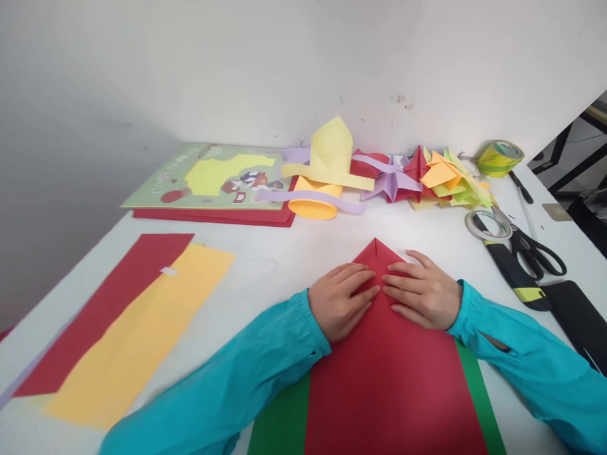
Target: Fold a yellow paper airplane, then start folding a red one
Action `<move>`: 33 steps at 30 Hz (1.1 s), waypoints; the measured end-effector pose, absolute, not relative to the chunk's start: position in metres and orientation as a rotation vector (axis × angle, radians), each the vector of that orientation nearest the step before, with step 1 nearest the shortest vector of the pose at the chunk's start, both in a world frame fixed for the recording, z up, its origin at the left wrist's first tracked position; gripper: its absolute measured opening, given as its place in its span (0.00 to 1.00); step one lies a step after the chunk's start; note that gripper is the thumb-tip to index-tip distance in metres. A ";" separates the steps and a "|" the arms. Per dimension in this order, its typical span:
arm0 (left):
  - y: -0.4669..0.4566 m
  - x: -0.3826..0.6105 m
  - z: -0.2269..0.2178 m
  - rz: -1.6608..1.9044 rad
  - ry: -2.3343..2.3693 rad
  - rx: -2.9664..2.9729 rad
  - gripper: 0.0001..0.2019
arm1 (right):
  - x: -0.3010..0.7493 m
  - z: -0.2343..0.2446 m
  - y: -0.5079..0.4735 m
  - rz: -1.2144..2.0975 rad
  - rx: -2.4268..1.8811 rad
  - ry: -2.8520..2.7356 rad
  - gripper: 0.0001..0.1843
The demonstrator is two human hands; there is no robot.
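A red paper sheet (389, 373) lies on the white table (265, 265) in front of me, its far end folded into a point. Under it lies a green sheet (279, 423). My left hand (339, 300) lies flat on the left folded flap, fingers stretched toward the middle crease. My right hand (422, 294) lies flat on the right flap, fingers pointing left. The fingertips of both hands almost meet at the centre line. Both arms wear teal sleeves.
Red strip (109, 303) and yellow strip (142, 335) lie at the left. A green picture sheet (208, 177) on red paper lies at the back. Folded paper shapes (403, 177), an orange paper cone (313, 202), a tape roll (497, 157) and scissors (526, 249) stand along the back and right.
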State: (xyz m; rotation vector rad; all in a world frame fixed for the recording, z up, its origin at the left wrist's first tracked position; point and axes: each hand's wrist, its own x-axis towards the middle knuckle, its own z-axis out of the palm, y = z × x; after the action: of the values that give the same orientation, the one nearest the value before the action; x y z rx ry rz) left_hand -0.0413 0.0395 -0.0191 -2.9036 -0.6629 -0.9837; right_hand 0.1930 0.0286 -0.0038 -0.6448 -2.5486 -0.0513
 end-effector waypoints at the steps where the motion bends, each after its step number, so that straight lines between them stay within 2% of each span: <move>1: 0.039 -0.041 -0.019 -0.989 -0.661 -2.906 0.12 | 0.193 -0.004 0.029 -0.046 -0.645 -2.550 0.13; 17: 0.041 -0.041 -0.018 -1.011 -0.656 -2.930 0.12 | 0.192 -0.004 0.028 -0.052 -0.651 -2.552 0.13; 33: 0.040 -0.041 -0.014 -0.882 -0.657 -2.949 0.14 | 0.192 -0.001 0.029 -0.060 -0.648 -2.567 0.13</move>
State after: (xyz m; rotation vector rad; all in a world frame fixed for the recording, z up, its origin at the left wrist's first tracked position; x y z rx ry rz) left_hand -0.0405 0.0405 -0.0137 -2.9494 -0.6570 -0.8824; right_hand 0.1922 0.0287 -0.0008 -0.6476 -2.5675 -0.0595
